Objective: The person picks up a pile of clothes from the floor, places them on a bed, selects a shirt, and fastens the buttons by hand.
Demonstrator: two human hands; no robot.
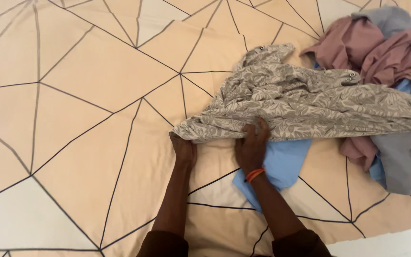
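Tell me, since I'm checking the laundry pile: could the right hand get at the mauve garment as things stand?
Probably yes. The right hand rests on the patterned grey garment, and the mauve garment lies uncovered atop the pile beyond it, with nothing blocking the way, though it would take a stretch.

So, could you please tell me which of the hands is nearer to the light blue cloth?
Right. The right hand presses the grey leaf-patterned garment just beside the light blue cloth, its wrist over it. The left hand grips the garment's corner, farther off.

Left hand (183,148) and right hand (251,146) side by side, fingers curled.
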